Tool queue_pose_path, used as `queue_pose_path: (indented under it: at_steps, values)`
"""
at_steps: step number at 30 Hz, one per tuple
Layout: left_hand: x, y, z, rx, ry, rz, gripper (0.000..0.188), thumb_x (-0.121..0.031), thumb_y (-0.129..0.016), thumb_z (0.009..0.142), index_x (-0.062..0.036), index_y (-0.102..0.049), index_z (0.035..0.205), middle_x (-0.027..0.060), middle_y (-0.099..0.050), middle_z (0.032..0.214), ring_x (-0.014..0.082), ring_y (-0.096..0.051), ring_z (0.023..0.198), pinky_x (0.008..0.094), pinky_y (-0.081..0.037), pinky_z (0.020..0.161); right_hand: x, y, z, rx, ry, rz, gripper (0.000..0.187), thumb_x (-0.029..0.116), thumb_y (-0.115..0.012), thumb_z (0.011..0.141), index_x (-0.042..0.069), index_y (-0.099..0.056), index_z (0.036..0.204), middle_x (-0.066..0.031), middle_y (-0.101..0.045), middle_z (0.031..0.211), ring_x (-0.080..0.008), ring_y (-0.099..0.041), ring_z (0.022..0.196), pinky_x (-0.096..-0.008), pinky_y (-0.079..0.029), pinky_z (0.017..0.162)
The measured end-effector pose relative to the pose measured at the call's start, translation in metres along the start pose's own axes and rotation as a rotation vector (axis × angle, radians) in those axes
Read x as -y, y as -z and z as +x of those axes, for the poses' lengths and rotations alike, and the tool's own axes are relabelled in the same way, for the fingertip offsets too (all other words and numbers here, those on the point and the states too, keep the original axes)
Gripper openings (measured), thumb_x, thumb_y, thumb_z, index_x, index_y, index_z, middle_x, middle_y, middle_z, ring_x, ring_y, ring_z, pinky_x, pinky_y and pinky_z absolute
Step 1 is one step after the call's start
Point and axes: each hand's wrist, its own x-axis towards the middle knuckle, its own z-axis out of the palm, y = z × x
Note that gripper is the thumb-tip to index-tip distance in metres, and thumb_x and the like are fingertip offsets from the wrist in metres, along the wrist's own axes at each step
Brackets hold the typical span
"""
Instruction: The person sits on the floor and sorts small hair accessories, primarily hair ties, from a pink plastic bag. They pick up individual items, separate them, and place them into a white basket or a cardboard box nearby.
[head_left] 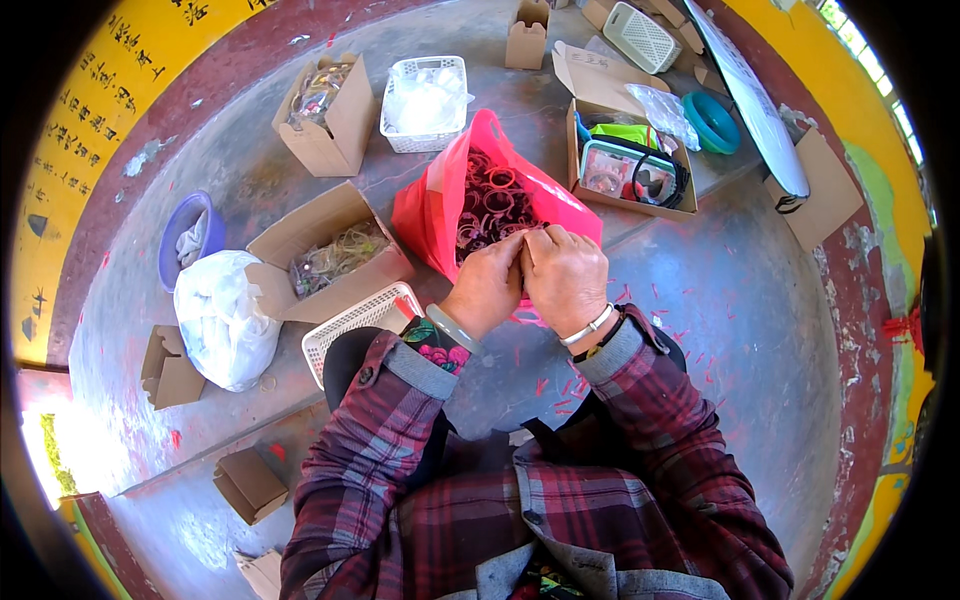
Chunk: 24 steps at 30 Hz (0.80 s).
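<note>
A bright pink bag stands with its mouth wide, holding a heap of dark, ring-shaped pieces. At its near edge my left hand and my right hand meet, fingers pinched together and fingertips touching. Whatever lies between the fingers is hidden by the hands and too small to name. A pale bangle circles my left wrist, and a white band is on the right one. By my left forearm sits a low white perforated basket, partly covered by my leg, with something red at its corner.
Left of the bag is a cardboard box of tangled clear strands, beside a stuffed white plastic bag and a purple basin. Beyond stand a white basket, another box, and a box with a clear-fronted case. Red scraps litter the floor.
</note>
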Motion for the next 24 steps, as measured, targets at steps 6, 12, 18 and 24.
queue_pose_path:
  at_steps: [6,12,18,24]
  values:
    - [-0.003,0.002,0.0,-0.018,0.007,0.002,0.026,-0.002,-0.044,0.081,-0.0019,-0.053,0.106,0.0235,-0.059,0.09,0.0398,-0.057,0.084,0.0434,-0.047,0.07,0.0,0.002,0.002,-0.023,-0.006,0.03,0.008,0.012,-0.061,0.073,0.008,-0.054,0.071,-0.0081,-0.055,0.067,-0.0282,-0.057,0.063,-0.0385,-0.046,0.058]
    - [0.0,0.0,0.0,-0.109,-0.012,0.041,0.026,-0.005,-0.054,0.082,-0.0053,-0.059,0.107,0.0211,-0.061,0.089,0.0344,-0.062,0.082,0.036,-0.049,0.068,-0.003,0.001,0.004,-0.063,-0.029,0.116,0.006,0.011,-0.061,0.071,0.008,-0.057,0.073,-0.0084,-0.056,0.067,-0.0298,-0.057,0.062,-0.039,-0.046,0.056]
    - [0.005,-0.001,0.0,-0.146,-0.014,-0.008,0.022,-0.005,-0.055,0.084,-0.0036,-0.06,0.105,0.0193,-0.063,0.085,0.0253,-0.065,0.078,0.031,-0.05,0.066,-0.004,0.004,0.007,-0.09,-0.117,0.3,0.006,0.009,-0.062,0.069,0.006,-0.057,0.069,-0.01,-0.058,0.067,-0.0313,-0.058,0.063,-0.0381,-0.045,0.053]
    - [0.018,-0.002,0.0,-0.074,0.189,-0.423,0.02,-0.008,-0.051,0.09,0.0028,-0.06,0.104,0.0095,-0.066,0.089,0.0137,-0.063,0.08,0.025,-0.05,0.073,-0.018,0.0,0.008,0.015,-0.362,0.736,0.005,0.004,-0.061,0.069,0.002,-0.063,0.074,-0.0089,-0.061,0.064,-0.0173,-0.058,0.056,-0.0282,-0.044,0.051]
